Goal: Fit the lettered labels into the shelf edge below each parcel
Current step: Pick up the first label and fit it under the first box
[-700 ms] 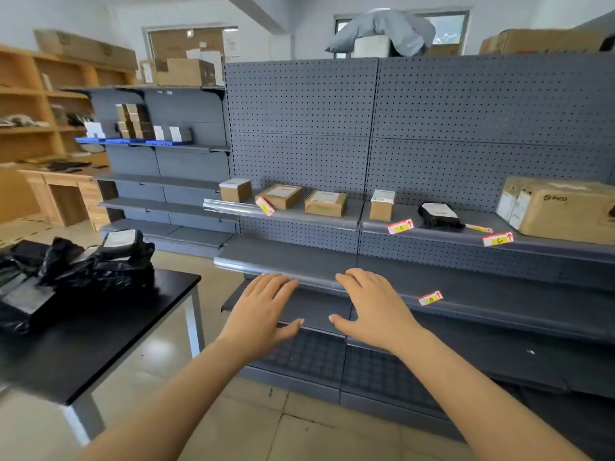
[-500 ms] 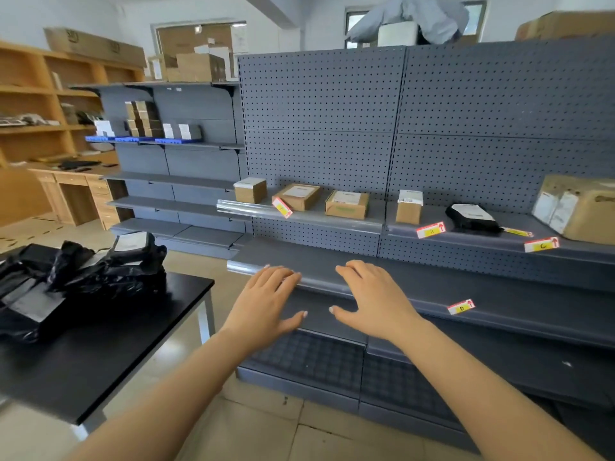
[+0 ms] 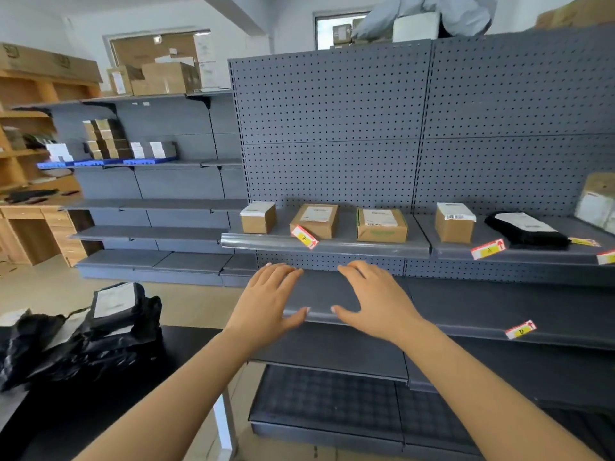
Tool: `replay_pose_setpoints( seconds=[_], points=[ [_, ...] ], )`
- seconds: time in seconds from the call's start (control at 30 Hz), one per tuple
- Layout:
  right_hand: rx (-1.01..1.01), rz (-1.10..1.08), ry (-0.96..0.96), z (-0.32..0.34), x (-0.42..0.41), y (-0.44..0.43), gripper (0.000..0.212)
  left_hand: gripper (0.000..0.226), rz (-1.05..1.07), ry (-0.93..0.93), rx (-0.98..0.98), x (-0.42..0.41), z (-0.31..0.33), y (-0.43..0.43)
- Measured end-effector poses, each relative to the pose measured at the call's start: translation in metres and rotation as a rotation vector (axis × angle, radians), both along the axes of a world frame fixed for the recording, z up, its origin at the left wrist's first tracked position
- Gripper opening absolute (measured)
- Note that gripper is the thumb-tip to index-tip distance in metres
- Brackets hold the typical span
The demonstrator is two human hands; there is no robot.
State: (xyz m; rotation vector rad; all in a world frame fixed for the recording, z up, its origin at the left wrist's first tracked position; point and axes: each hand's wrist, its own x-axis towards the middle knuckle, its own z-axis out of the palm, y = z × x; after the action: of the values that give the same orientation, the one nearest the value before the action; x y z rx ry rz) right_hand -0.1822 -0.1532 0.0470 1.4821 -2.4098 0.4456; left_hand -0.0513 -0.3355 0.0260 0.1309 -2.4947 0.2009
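Observation:
My left hand (image 3: 268, 302) and my right hand (image 3: 374, 299) hover side by side, palms down and fingers spread, over the front of the second grey shelf (image 3: 466, 311); both hold nothing. The shelf above (image 3: 332, 245) carries several small cardboard parcels (image 3: 314, 220) and a black bag parcel (image 3: 525, 229). A red-and-yellow lettered label (image 3: 304, 237) hangs crooked on that shelf's edge below the second parcel. Another label (image 3: 488, 249) sits on the edge further right. A third label (image 3: 520, 329) sits on the second shelf's edge, right of my right hand.
A black table (image 3: 100, 410) at lower left carries a heap of black bag parcels (image 3: 86, 331). More grey shelving (image 3: 149, 201) and a wooden desk (image 3: 36, 227) stand at the left. A large carton (image 3: 599, 201) sits at the right edge. A person in grey (image 3: 429, 11) is behind the shelving.
The view has swung left and moved closer to the shelving. Both hands stay spread and have moved forward over the second shelf's front edge.

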Motion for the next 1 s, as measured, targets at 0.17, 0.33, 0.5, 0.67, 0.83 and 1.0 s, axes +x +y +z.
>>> replay_pose_setpoints(
  seconds=[0.17, 0.33, 0.5, 0.67, 0.83, 1.0],
  points=[
    [-0.008, -0.023, 0.005, 0.004, -0.021, -0.042, 0.072, 0.059, -0.028, 0.031, 0.003, -0.025, -0.003, -0.044],
    [-0.003, -0.022, 0.036, 0.000, -0.046, -0.077, 0.070, 0.060, -0.042, 0.034, 0.012, -0.053, -0.012, -0.078],
    [-0.037, -0.026, 0.035, -0.001, -0.080, -0.109, 0.065, 0.058, -0.082, 0.055, 0.036, -0.095, -0.009, -0.112],
    [-0.035, -0.027, 0.057, -0.005, -0.119, -0.140, 0.062, 0.059, -0.089, 0.053, 0.076, -0.137, -0.014, -0.140],
    [-0.024, -0.051, 0.053, -0.016, -0.149, -0.157, 0.061, 0.057, -0.104, 0.026, 0.116, -0.169, -0.024, -0.156],
    [-0.026, -0.145, 0.040, -0.023, -0.173, -0.148, 0.061, 0.055, -0.224, 0.052, 0.111, -0.212, -0.024, -0.158]
  ],
)
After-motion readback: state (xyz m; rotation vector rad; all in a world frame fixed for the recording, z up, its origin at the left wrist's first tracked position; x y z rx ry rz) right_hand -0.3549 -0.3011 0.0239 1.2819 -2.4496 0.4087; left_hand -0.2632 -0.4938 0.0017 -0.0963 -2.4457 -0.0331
